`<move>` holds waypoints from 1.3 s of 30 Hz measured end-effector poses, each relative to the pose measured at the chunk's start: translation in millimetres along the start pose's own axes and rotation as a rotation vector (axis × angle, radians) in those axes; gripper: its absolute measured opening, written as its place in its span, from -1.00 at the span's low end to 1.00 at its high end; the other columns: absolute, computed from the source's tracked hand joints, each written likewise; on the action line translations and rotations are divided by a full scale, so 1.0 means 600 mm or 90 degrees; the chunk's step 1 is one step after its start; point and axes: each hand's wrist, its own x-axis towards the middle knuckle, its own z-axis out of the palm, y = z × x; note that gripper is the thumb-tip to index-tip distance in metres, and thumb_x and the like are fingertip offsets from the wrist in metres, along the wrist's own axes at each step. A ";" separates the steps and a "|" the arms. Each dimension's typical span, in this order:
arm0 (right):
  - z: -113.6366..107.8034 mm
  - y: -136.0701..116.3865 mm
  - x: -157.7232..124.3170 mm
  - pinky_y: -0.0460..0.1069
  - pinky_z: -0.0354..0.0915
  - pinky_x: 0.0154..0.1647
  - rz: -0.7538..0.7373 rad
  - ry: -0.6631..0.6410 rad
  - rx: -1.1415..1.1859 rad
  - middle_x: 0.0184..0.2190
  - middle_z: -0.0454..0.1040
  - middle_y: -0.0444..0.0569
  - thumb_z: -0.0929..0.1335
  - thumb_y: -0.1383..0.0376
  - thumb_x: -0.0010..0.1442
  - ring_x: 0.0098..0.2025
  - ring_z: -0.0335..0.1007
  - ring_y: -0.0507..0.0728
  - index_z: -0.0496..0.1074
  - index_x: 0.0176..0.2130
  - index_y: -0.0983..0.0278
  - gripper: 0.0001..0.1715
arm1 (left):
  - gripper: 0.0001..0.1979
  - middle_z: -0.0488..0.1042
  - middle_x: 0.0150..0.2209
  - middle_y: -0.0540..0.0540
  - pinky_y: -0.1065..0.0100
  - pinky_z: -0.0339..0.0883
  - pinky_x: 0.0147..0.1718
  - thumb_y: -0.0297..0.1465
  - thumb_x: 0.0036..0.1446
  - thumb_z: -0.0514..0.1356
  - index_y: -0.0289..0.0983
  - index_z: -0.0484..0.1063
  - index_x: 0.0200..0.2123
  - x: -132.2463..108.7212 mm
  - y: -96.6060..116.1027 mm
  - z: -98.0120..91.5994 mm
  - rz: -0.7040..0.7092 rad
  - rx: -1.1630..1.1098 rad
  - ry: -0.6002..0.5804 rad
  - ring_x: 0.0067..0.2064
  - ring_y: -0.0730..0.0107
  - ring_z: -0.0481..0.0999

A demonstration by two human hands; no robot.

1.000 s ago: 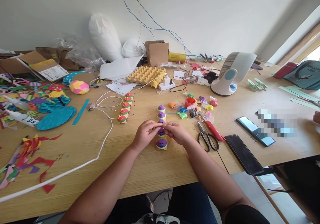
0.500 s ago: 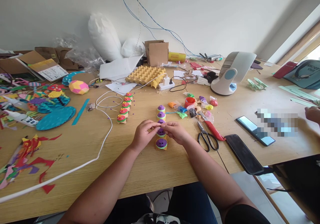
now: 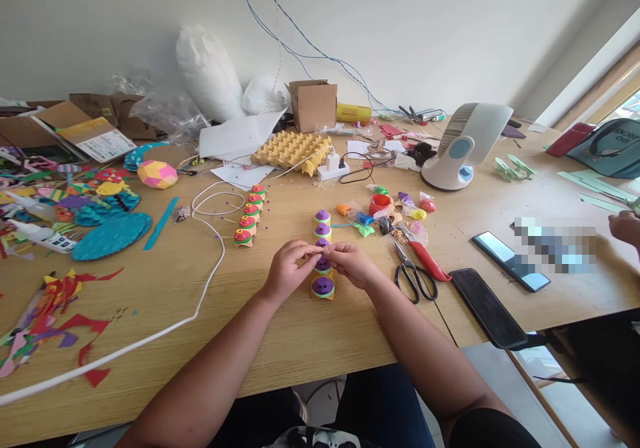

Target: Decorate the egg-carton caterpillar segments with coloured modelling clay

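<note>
A row of egg-carton cups topped with purple clay (image 3: 323, 287) runs away from me, with pale green bands and small dark faces on the nearest ones. Over the middle of this row, my left hand (image 3: 294, 267) and my right hand (image 3: 351, 263) meet at the fingertips. Both pinch closed on something too small to make out. The fingers partly cover the middle cups. To the left stands a second row of egg-carton cups with red and green clay (image 3: 247, 221), with yellow rings on top and thin sticks at the side.
Right of the row lie scissors (image 3: 416, 275), a red-handled tool (image 3: 429, 261), clay packets (image 3: 365, 219) and a phone (image 3: 487, 308). A fan (image 3: 463, 148) and a yellow egg tray (image 3: 295, 149) stand farther back. A white cable (image 3: 210, 281) crosses the left side. Another person's hand (image 3: 625, 227) shows at the right edge.
My two hands stay almost in place, the fingertips shifting only slightly. The other person's hand at the right edge has moved a little.
</note>
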 end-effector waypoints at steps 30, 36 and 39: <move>0.002 0.000 -0.001 -0.07 -0.24 -0.55 -0.022 0.013 0.003 -0.64 0.21 -0.25 0.58 -0.03 -0.12 -0.59 -0.08 -0.10 0.53 -0.35 0.31 -0.48 | -0.90 0.56 -0.33 -0.05 0.35 0.40 -0.25 -0.36 0.27 0.27 -0.20 0.60 -0.20 -0.002 -0.002 0.001 0.012 0.034 0.029 -0.30 0.41 0.49; 0.002 0.000 -0.001 -0.07 -0.25 -0.53 -0.024 0.003 0.004 -0.63 0.20 -0.26 0.59 -0.04 -0.15 -0.58 -0.08 -0.09 0.51 -0.37 0.31 -0.47 | -0.90 0.56 -0.33 -0.05 0.35 0.41 -0.23 -0.36 0.27 0.27 -0.20 0.60 -0.20 -0.001 -0.001 0.001 0.016 0.040 0.030 -0.28 0.40 0.50; 0.002 0.001 0.000 -0.07 -0.25 -0.54 -0.022 0.002 0.000 -0.64 0.21 -0.26 0.59 -0.02 -0.14 -0.59 -0.08 -0.09 0.47 -0.40 0.31 -0.48 | -0.91 0.56 -0.33 -0.05 0.35 0.41 -0.23 -0.37 0.27 0.27 -0.19 0.60 -0.20 -0.002 -0.001 0.001 0.017 0.039 0.029 -0.28 0.40 0.51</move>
